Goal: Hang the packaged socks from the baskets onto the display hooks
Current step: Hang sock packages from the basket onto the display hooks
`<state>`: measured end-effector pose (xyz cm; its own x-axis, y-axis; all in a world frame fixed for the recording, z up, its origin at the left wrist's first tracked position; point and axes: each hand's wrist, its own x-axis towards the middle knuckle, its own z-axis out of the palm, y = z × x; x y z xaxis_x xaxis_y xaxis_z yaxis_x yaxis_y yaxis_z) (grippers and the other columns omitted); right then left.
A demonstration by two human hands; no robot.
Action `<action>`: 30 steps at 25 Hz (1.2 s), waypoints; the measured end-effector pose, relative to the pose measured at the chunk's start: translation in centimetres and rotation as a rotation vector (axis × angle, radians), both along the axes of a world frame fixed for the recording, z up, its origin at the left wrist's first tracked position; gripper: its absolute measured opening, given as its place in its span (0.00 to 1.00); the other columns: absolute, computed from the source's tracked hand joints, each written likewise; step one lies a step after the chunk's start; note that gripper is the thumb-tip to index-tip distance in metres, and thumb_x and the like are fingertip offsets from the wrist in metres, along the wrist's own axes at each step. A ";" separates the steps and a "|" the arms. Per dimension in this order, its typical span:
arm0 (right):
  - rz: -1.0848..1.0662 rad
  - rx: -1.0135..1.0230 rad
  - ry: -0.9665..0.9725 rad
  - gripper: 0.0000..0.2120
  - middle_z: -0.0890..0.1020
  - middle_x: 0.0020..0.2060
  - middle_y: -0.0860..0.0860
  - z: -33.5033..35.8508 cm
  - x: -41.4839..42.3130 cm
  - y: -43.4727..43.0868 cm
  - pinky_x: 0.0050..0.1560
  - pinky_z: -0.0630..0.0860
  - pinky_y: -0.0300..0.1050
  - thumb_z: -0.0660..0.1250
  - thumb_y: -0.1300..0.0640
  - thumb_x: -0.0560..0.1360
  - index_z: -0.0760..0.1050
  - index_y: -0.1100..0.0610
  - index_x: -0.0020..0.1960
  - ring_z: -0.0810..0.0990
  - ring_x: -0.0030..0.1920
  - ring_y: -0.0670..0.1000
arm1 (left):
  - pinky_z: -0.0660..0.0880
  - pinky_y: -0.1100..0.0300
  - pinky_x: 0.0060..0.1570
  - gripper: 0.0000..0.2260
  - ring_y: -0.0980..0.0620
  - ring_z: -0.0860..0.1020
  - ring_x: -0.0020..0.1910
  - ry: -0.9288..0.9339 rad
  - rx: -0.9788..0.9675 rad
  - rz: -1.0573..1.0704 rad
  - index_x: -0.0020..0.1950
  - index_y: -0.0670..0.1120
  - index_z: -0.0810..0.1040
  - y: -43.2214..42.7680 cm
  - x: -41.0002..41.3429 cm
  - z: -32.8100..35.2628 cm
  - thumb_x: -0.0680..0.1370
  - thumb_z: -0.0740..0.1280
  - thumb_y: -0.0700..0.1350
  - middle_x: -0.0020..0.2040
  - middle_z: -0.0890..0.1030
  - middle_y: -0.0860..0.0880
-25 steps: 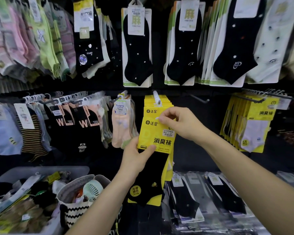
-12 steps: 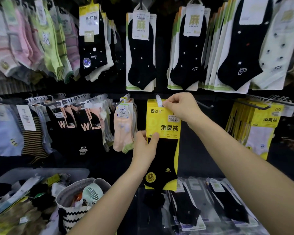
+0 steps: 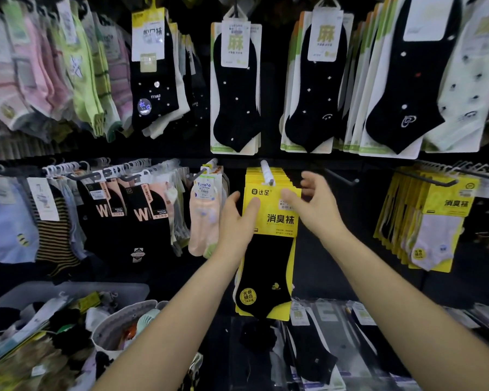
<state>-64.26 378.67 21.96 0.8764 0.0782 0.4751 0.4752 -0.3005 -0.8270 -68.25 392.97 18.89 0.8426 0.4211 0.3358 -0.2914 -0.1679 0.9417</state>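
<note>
Right hand (image 3: 316,210) let go, fingers spread; left hand (image 3: 237,224) pinches one yellow sock pack (image 3: 277,221) on hook (image 3: 266,172).

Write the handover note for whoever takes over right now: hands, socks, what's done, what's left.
Left hand: holds the yellow sock pack by its left edge, thumb on the front.
Right hand: open, fingers spread at the pack's upper right.
Pack hangs on the hook, in front of matching packs.
Done: this pack is hung.
Left: let go, take more socks from the bin at lower left.
</note>
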 end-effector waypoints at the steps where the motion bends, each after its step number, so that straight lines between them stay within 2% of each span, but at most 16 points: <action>1: 0.052 -0.010 0.068 0.38 0.69 0.68 0.52 -0.9 0.1 -0.4 0.64 0.70 0.47 0.73 0.48 0.69 0.60 0.55 0.73 0.70 0.65 0.48 | 0.68 0.49 0.67 0.31 0.49 0.70 0.67 0.016 -0.059 -0.048 0.74 0.44 0.60 0.1 0.6 0.9 0.76 0.62 0.57 0.69 0.70 0.46; 3: 0.184 0.013 0.175 0.41 0.69 0.70 0.51 -1.9 0.3 -0.5 0.69 0.67 0.52 0.74 0.47 0.68 0.59 0.55 0.74 0.69 0.69 0.50 | 0.70 0.46 0.65 0.29 0.46 0.73 0.65 0.065 -0.176 -0.165 0.72 0.45 0.64 0.4 1.7 2.1 0.77 0.57 0.62 0.68 0.73 0.44; 5: 0.319 0.097 0.212 0.30 0.80 0.59 0.49 -2.1 0.5 0.1 0.62 0.75 0.52 0.74 0.50 0.68 0.68 0.52 0.67 0.79 0.59 0.48 | 0.72 0.45 0.63 0.26 0.45 0.77 0.61 0.110 -0.236 -0.243 0.69 0.46 0.69 0.2 2.2 2.5 0.79 0.53 0.61 0.64 0.77 0.43; 7: 0.392 0.210 0.238 0.18 0.84 0.48 0.46 -2.2 0.6 1.0 0.50 0.79 0.45 0.71 0.54 0.71 0.73 0.49 0.60 0.83 0.49 0.46 | 0.69 0.45 0.65 0.24 0.46 0.75 0.63 0.109 -0.262 -0.243 0.71 0.47 0.67 0.1 2.6 2.0 0.80 0.52 0.59 0.66 0.75 0.44; 9: 0.449 0.339 0.290 0.15 0.84 0.46 0.46 -2.6 0.9 1.4 0.44 0.79 0.43 0.64 0.51 0.69 0.74 0.45 0.56 0.83 0.47 0.47 | 0.69 0.44 0.66 0.22 0.45 0.74 0.64 0.078 -0.296 -0.253 0.70 0.46 0.68 0.0 2.7 1.5 0.80 0.53 0.55 0.66 0.74 0.43; 10: 0.473 0.379 0.311 0.17 0.84 0.48 0.47 -2.8 1.1 1.5 0.46 0.79 0.46 0.61 0.49 0.69 0.74 0.45 0.58 0.83 0.49 0.48 | 0.71 0.45 0.64 0.21 0.44 0.76 0.62 0.067 -0.298 -0.256 0.68 0.45 0.71 0.1 2.7 1.4 0.80 0.53 0.54 0.64 0.76 0.42; 12: 0.490 0.408 0.347 0.22 0.82 0.55 0.52 -2.8 1.5 1.6 0.56 0.77 0.52 0.57 0.44 0.75 0.71 0.52 0.65 0.81 0.56 0.53 | 0.78 0.51 0.53 0.19 0.47 0.81 0.53 0.055 -0.306 -0.259 0.58 0.46 0.78 0.4 2.9 1.7 0.80 0.53 0.53 0.54 0.82 0.43; 14: 0.421 0.434 0.404 0.27 0.78 0.62 0.54 -2.4 1.8 2.0 0.64 0.72 0.55 0.53 0.40 0.78 0.65 0.54 0.70 0.77 0.62 0.55 | 0.78 0.60 0.41 0.23 0.54 0.82 0.40 0.038 -0.356 -0.284 0.39 0.52 0.84 0.6 3.3 2.0 0.81 0.52 0.55 0.39 0.84 0.51; 15: 0.378 0.442 0.417 0.29 0.76 0.65 0.54 -2.3 2.0 2.3 0.66 0.70 0.55 0.52 0.39 0.78 0.61 0.54 0.73 0.75 0.64 0.54 | 0.77 0.62 0.38 0.27 0.57 0.81 0.35 0.026 -0.396 -0.308 0.30 0.55 0.82 0.5 3.2 2.2 0.81 0.50 0.55 0.33 0.83 0.55; 17: 0.330 0.436 0.403 0.29 0.73 0.67 0.52 -2.4 2.1 2.9 0.67 0.68 0.56 0.51 0.39 0.78 0.59 0.52 0.75 0.73 0.65 0.53 | 0.77 0.63 0.35 0.31 0.58 0.81 0.31 0.020 -0.419 -0.325 0.23 0.58 0.80 0.2 3.2 2.2 0.81 0.49 0.56 0.29 0.82 0.56; 20: 0.278 0.405 0.315 0.27 0.71 0.67 0.45 -2.8 1.7 3.2 0.60 0.70 0.43 0.50 0.40 0.79 0.55 0.47 0.76 0.73 0.63 0.46 | 0.79 0.64 0.33 0.30 0.58 0.82 0.33 0.004 -0.402 -0.328 0.26 0.59 0.82 0.2 3.2 1.6 0.81 0.48 0.56 0.33 0.84 0.54; 22: 0.247 0.364 0.252 0.27 0.69 0.66 0.42 -3.1 1.6 3.0 0.56 0.69 0.38 0.48 0.40 0.79 0.54 0.47 0.76 0.71 0.61 0.43 | 0.80 0.58 0.45 0.28 0.53 0.83 0.41 -0.005 -0.408 -0.318 0.34 0.56 0.84 0.3 3.1 0.7 0.80 0.49 0.60 0.41 0.85 0.51; 24: 0.237 0.350 0.242 0.29 0.72 0.67 0.46 -3.5 1.6 3.0 0.65 0.70 0.48 0.48 0.36 0.78 0.58 0.49 0.75 0.72 0.64 0.46 | 0.76 0.49 0.58 0.27 0.48 0.82 0.51 -0.002 -0.367 -0.278 0.44 0.53 0.84 0.2 3.0 0.0 0.79 0.48 0.63 0.49 0.85 0.47; 26: 0.241 0.365 0.269 0.29 0.76 0.64 0.49 -3.7 1.4 3.1 0.66 0.70 0.53 0.49 0.35 0.78 0.63 0.49 0.72 0.75 0.63 0.48 | 0.73 0.46 0.62 0.27 0.46 0.80 0.55 -0.007 -0.316 -0.225 0.52 0.51 0.82 -0.1 3.0 -0.2 0.79 0.47 0.64 0.53 0.83 0.45; 28: 0.251 0.365 0.305 0.26 0.80 0.58 0.48 -3.5 1.4 2.9 0.61 0.74 0.50 0.49 0.37 0.78 0.67 0.49 0.69 0.79 0.58 0.47 | 0.74 0.49 0.60 0.27 0.47 0.80 0.55 -0.002 -0.285 -0.213 0.54 0.50 0.81 -0.2 3.1 -0.2 0.80 0.47 0.63 0.53 0.83 0.46; 30: 0.289 0.363 0.358 0.23 0.83 0.54 0.47 -2.9 1.6 2.2 0.56 0.74 0.46 0.50 0.38 0.79 0.73 0.48 0.64 0.81 0.54 0.46 | 0.78 0.57 0.50 0.24 0.49 0.82 0.48 -0.003 -0.302 -0.253 0.48 0.50 0.81 0.2 3.1 0.2 0.81 0.48 0.60 0.46 0.84 0.48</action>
<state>-62.61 380.87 19.03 0.9545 0.2256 0.1949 0.1681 0.1323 -0.9768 -65.12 393.13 19.06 0.9316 0.2805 0.2309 -0.2907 0.1939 0.9370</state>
